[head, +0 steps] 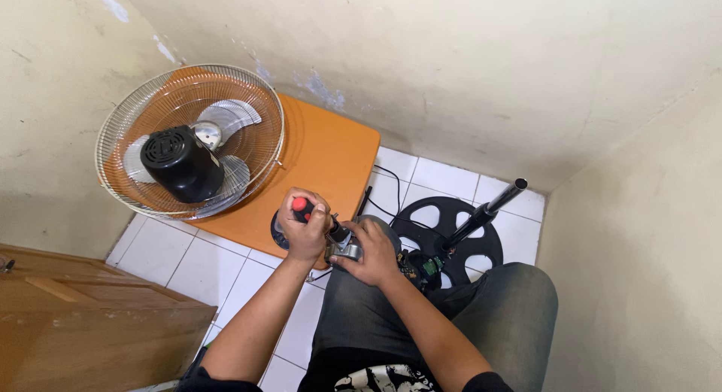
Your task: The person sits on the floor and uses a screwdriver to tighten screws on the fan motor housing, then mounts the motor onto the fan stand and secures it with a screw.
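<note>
My left hand (pixel 304 226) is closed around a screwdriver with a red and black handle (pixel 301 205), held at the near edge of the orange table (pixel 331 155). Its shaft points down toward a small grey metal part (pixel 344 248). My right hand (pixel 371 255) grips that part over my left knee. A black round piece (pixel 277 232) shows just behind my left hand. On the table lies a fan head with a wire guard (pixel 189 140), silver blades and a black motor housing (pixel 180 163).
A black round fan base (pixel 451 234) with an upright black pole (pixel 487 208) stands on the white tiled floor at my right knee, wires and a small circuit board beside it. A wooden door (pixel 83 324) is at the lower left. Walls close in on three sides.
</note>
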